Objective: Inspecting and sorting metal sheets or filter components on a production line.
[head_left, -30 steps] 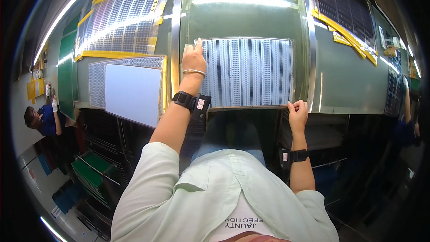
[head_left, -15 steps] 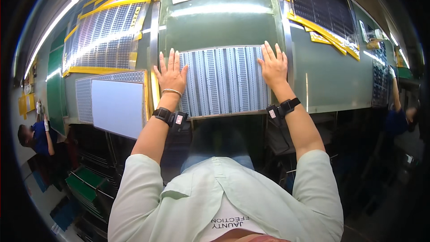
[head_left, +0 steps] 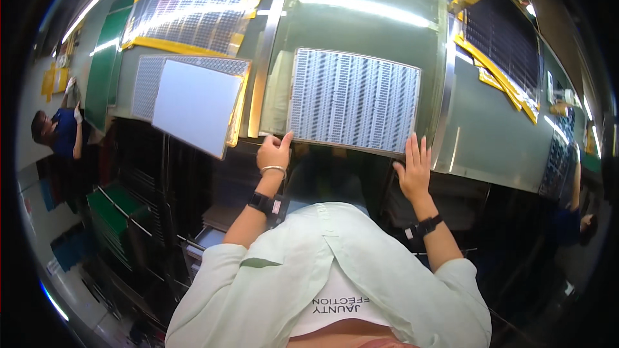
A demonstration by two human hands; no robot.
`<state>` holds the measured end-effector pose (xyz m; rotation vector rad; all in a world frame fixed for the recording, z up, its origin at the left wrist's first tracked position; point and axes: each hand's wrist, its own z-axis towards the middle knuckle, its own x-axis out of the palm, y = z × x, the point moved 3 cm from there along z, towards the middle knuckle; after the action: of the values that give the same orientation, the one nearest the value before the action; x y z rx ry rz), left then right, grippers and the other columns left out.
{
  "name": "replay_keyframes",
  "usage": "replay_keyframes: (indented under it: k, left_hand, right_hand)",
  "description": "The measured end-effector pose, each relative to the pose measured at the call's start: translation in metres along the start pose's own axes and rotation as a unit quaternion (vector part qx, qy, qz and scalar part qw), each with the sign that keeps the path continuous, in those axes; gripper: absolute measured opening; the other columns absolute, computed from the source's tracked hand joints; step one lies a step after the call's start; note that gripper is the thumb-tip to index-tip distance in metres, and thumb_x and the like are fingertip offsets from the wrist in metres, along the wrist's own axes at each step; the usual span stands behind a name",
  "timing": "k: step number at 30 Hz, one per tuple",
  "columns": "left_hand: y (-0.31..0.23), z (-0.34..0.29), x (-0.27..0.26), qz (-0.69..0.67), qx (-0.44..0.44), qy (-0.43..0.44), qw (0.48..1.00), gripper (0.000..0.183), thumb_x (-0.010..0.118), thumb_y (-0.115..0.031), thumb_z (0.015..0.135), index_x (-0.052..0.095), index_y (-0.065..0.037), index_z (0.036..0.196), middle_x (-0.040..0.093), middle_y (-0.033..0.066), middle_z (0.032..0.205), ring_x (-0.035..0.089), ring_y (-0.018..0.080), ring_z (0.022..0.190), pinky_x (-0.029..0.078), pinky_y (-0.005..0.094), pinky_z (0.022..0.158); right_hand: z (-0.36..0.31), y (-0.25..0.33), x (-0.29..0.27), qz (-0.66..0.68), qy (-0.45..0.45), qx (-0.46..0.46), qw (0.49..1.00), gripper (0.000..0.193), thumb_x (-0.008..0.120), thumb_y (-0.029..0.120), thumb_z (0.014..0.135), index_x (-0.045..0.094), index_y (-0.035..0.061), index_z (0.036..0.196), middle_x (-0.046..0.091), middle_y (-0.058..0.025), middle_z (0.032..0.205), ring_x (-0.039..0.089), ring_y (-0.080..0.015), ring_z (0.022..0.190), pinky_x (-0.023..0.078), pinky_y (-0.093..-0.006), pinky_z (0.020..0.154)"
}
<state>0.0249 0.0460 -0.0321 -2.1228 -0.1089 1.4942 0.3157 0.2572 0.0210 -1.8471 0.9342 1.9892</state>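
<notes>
Silvery ribbed panel [head_left: 353,100] is lying flat on the green worktable [head_left: 490,122] (near edge toward the person). Left hand [head_left: 275,152] is pinching the panel's lower left corner; right hand [head_left: 414,164], fingers spread, is pressing its lower right edge. A white sheet [head_left: 195,104] is lying to the left.

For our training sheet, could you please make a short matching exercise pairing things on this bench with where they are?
Things:
1. striped grid panel
2. white sheet
3. left hand
4. right hand

Places:
A. at the panel's near right corner
B. centre of the green bench
C. at the panel's near left corner
D. left of the panel, atop a mesh panel

Pairs: 1-B, 2-D, 3-C, 4-A
</notes>
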Motion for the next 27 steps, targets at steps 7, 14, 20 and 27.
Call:
replay_keyframes:
  k: [7,14,20,27]
  left_hand:
    - [0.001,-0.009,0.016,-0.408,-0.170,0.098,0.892,0.035,0.056,-0.031,0.088,0.061,0.000,0.072,0.056,0.0030,0.058,0.049,0.0076,0.045,0.039,0.0204,0.043]
    - [-0.075,-0.003,-0.124,-0.513,-0.042,0.126,0.848,0.036,0.055,-0.031,0.089,0.063,0.000,0.072,0.056,0.0021,0.058,0.047,0.0070,0.045,0.037,0.0197,0.043]
    - [0.163,0.026,-0.144,-0.162,-0.178,-0.408,0.881,0.050,0.071,-0.047,0.071,0.053,-0.001,0.076,0.051,0.0047,0.062,0.048,0.0160,0.055,0.042,0.0289,0.053]
    - [0.149,0.015,-0.093,-0.427,-0.304,0.083,0.848,0.030,0.059,-0.034,0.086,0.054,-0.009,0.071,0.057,0.0012,0.060,0.056,0.0092,0.051,0.045,0.0212,0.047]
  right_hand:
    - [0.019,0.004,-0.024,0.017,0.006,-0.102,0.995,0.073,0.068,0.037,0.070,0.040,0.0021,0.129,0.030,-0.0133,0.140,0.022,-0.0362,0.131,0.018,-0.0501,0.106]
    - [0.093,0.050,-0.107,-0.027,-0.125,-0.201,0.971,0.022,0.056,0.002,0.076,0.064,0.0065,0.096,0.065,-0.0119,0.097,0.065,-0.0245,0.085,0.053,-0.0325,0.066]
    - [0.189,0.033,-0.175,0.087,0.170,-0.093,0.977,0.020,0.069,0.011,0.069,0.059,-0.0001,0.083,0.061,-0.0089,0.073,0.052,-0.0165,0.058,0.041,-0.0292,0.051]
    - [0.220,-0.036,-0.048,-0.010,0.060,-0.138,0.989,0.030,0.076,0.016,0.065,0.059,-0.0002,0.083,0.054,-0.0057,0.068,0.050,-0.0157,0.063,0.042,-0.0292,0.060]
